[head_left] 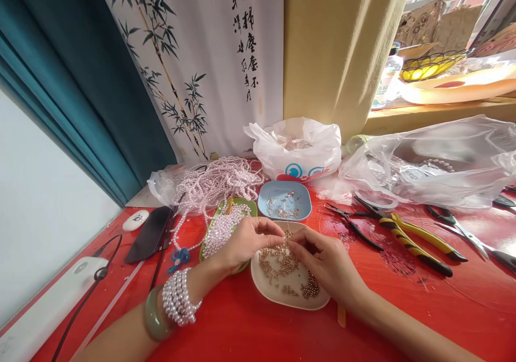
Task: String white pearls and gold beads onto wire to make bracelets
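While both hands meet above the cream tray (266, 291), the fingertips of the left hand (250, 241) are pressed together at its far half, and what they pinch is too small to make out. Just beside them, the right hand (324, 257) has thumb and forefinger brought close, its other fingers curled; whether a bead sits between them, I cannot tell. Gold beads (287, 265) lie loose inside the cream tray, under and in front of the fingers, with a darker cluster (310, 286) at its near right. On the left wrist are a pearl bracelet (177, 297) of several rows and 1 green bangle (155, 314).

Left of the cream tray, a green tray (252, 206) holds pearl beads (221, 232), with pearl strands (226, 179) heaped behind it. Just beyond the cream tray is a blue tray (266, 192) with small pieces in it. To the cream tray's right, 2 pairs of pliers (419, 243) and scissors (463, 230) rest on the red table (226, 332).
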The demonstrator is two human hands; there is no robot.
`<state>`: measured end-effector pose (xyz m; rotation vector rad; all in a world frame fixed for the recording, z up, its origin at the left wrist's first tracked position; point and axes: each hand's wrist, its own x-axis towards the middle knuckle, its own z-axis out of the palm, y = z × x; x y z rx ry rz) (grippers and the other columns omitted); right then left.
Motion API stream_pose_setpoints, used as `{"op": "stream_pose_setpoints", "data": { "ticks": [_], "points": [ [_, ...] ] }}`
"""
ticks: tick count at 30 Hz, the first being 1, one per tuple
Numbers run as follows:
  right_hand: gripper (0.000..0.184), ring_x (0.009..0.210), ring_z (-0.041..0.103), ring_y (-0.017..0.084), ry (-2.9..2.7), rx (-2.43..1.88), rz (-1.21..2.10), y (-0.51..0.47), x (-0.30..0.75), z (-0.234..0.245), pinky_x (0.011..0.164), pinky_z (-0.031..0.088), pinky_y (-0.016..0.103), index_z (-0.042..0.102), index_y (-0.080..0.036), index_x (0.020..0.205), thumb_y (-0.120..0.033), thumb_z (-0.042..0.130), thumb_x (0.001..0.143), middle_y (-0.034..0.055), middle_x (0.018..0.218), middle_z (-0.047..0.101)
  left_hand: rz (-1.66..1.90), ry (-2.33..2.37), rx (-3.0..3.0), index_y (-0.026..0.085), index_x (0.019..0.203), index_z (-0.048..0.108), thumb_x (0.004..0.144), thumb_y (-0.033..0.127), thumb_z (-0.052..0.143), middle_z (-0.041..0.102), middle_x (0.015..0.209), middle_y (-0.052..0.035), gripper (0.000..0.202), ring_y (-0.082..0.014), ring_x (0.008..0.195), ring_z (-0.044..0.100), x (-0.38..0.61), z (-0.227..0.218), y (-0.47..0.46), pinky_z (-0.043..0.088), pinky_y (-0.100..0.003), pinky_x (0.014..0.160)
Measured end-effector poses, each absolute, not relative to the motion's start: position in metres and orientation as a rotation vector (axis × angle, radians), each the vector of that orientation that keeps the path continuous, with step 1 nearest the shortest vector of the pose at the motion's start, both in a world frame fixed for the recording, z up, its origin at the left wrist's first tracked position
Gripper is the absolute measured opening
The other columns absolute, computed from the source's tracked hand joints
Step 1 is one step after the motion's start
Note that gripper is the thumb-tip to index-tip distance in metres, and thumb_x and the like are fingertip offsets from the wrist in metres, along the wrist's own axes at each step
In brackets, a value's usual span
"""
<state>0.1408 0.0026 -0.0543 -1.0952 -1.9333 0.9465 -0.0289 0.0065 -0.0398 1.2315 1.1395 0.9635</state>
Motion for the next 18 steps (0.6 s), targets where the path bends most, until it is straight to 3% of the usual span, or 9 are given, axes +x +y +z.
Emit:
{"op": "stream_pose_setpoints", "data": {
  "ticks": [4,7,9,12,18],
  "points": [
    [0.014,0.055,0.053,0.011,-1.885,-1.136,0.968,0.006,0.141,-0.060,0.052,0.041,0.021,0.056,-0.020,0.072,-0.028,0.049,0.080,-0.0016,0.062,0.060,0.947,1.153,1.360,0.014,0.082,0.062,0.064,0.027,0.067,0.062,0.077,-0.0039,0.022,-0.0142,0.072,0.056,-0.034,-0.034,0.008,0.043,-0.027,0.066],
    [0.008,0.056,0.055,0.012,-1.820,-1.123,1.021,0.007,0.141,-0.063,0.052,0.041,0.021,0.054,-0.020,0.076,-0.028,0.051,0.079,-0.0019,0.064,0.062,0.872,1.312,1.813,0.016,0.076,0.063,0.072,0.022,0.059,0.063,0.078,-0.0034,0.008,-0.0160,0.078,0.054,-0.040,-0.032,0.008,0.041,-0.029,0.072],
    [0.009,0.058,0.056,0.012,-1.777,-1.090,1.059,0.008,0.142,-0.063,0.054,0.042,0.021,0.052,-0.021,0.085,-0.027,0.052,0.079,-0.0021,0.065,0.063,0.728,1.369,2.159,0.018,0.072,0.065,0.075,0.014,0.055,0.064,0.077,-0.0027,0.010,-0.0173,0.082,0.052,-0.042,-0.033,0.008,0.039,-0.030,0.075],
    [0.017,0.059,0.057,0.012,-1.730,-1.053,1.086,0.008,0.143,-0.065,0.055,0.044,0.022,0.050,-0.022,0.095,-0.028,0.051,0.079,-0.0025,0.065,0.062,0.519,1.389,2.440,0.019,0.073,0.066,0.075,0.011,0.054,0.064,0.075,-0.0032,0.015,-0.0188,0.083,0.050,-0.043,-0.037,0.006,0.038,-0.029,0.071],
    [0.016,0.058,0.057,0.013,-1.654,-1.006,1.089,0.010,0.144,-0.067,0.056,0.047,0.023,0.051,-0.022,0.093,-0.031,0.049,0.081,-0.0014,0.064,0.060,0.380,1.470,2.573,0.020,0.077,0.063,0.074,0.018,0.059,0.063,0.076,-0.0034,0.005,-0.0195,0.080,0.050,-0.038,-0.042,0.004,0.036,-0.028,0.061]
  ]
}}
